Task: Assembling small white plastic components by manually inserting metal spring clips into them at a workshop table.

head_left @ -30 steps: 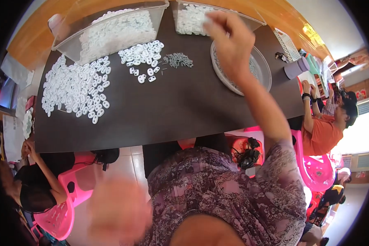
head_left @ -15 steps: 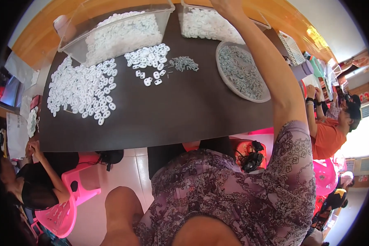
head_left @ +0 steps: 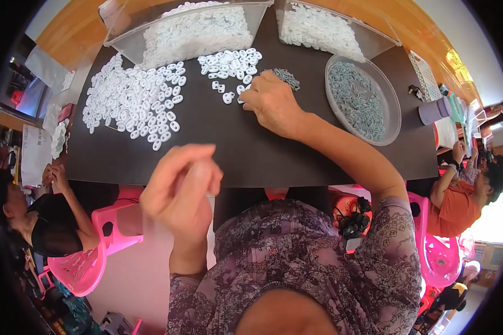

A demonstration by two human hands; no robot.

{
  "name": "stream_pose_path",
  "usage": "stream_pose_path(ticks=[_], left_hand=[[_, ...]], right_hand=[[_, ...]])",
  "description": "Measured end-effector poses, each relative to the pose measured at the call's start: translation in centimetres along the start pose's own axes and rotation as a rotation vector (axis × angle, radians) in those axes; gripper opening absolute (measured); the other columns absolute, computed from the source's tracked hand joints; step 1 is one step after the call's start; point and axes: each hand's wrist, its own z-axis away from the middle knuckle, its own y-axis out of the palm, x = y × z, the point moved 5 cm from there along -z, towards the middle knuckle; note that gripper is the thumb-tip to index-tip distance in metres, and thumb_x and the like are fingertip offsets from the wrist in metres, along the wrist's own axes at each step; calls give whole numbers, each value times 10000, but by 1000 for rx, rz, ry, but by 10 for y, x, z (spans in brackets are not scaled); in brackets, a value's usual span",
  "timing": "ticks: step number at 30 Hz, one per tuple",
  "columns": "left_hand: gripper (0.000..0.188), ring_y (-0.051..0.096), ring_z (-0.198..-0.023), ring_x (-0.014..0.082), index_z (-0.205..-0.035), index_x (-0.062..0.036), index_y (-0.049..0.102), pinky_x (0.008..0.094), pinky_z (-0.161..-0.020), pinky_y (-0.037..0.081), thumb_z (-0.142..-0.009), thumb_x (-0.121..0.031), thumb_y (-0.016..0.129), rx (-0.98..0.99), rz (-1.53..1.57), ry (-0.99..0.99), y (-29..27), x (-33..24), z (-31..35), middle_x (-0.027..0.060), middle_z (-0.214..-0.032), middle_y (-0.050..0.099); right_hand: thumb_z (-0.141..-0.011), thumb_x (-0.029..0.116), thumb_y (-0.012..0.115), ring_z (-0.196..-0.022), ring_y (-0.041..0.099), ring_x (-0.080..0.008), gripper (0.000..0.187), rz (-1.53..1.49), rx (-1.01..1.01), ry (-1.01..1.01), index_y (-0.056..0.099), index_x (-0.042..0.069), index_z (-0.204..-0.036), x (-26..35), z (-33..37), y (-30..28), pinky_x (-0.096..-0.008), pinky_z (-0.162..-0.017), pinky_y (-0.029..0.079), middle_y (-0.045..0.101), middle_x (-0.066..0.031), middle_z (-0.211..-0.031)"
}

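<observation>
On the dark table, my right hand (head_left: 274,103) reaches down with its fingers pinched together at a small white two-hole plastic piece (head_left: 241,101), which is mostly hidden by the fingertips. Beside it lie a few loose white pieces and a small heap of white two-hole pieces (head_left: 229,63). Partly behind my right hand is a little pile of thin grey-green pins (head_left: 286,78). My left hand (head_left: 181,187), slightly blurred, is raised in front of the table's near edge. Its index finger and thumb are apart, the other fingers curl loosely, and nothing shows in it.
A large spread of white pieces (head_left: 131,100) covers the left part of the table. Two clear bins (head_left: 201,42) (head_left: 318,28) of white pieces stand at the back. A round tub (head_left: 394,120) of pins sits right. People sit at both sides on pink chairs (head_left: 86,271).
My right arm has come back from the far bin, and its hand is now down at the loose white pieces. My left hand has risen into view. The whole view has shifted.
</observation>
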Motion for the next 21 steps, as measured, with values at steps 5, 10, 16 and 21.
stream_pose_path(ticks=[5, 10, 16, 21], left_hand=[[128, 520, -586, 65, -942, 59, 635, 180, -510, 405, -851, -10, 576, -78, -135, -170, -9, 54, -4, 48, -750, 595], [93, 523, -633, 56, -917, 16, 641, 197, -531, 419, -845, -14, 591, -66, -231, -250, -5, 82, -8, 26, -757, 596], [151, 555, -602, 191, -911, -41, 645, 295, -543, 432, -766, 1, 635, 109, -836, 183, 13, 77, -22, 76, -708, 561], [171, 559, -655, 265, -891, -70, 651, 358, -555, 441, -724, -35, 665, 202, -1124, 370, 37, 88, -33, 94, -705, 535]], right_hand=[[-669, 20, 666, -725, 487, -279, 109, 37, 19, -88, 567, 26, -715, 9, -6, 7, -379, -630, 416, 503, -107, -717], [-688, 28, 656, -728, 484, -279, 102, -4, -9, -57, 563, 31, -730, 11, -5, 2, -386, -634, 414, 500, -99, -719], [-727, 29, 634, -730, 542, -276, 81, -143, -67, 146, 623, 33, -807, 0, 18, -18, -379, -653, 437, 571, -100, -724], [-731, 29, 639, -741, 551, -281, 79, -142, -72, 268, 633, 20, -809, -8, 26, -35, -363, -663, 442, 595, -97, -740]])
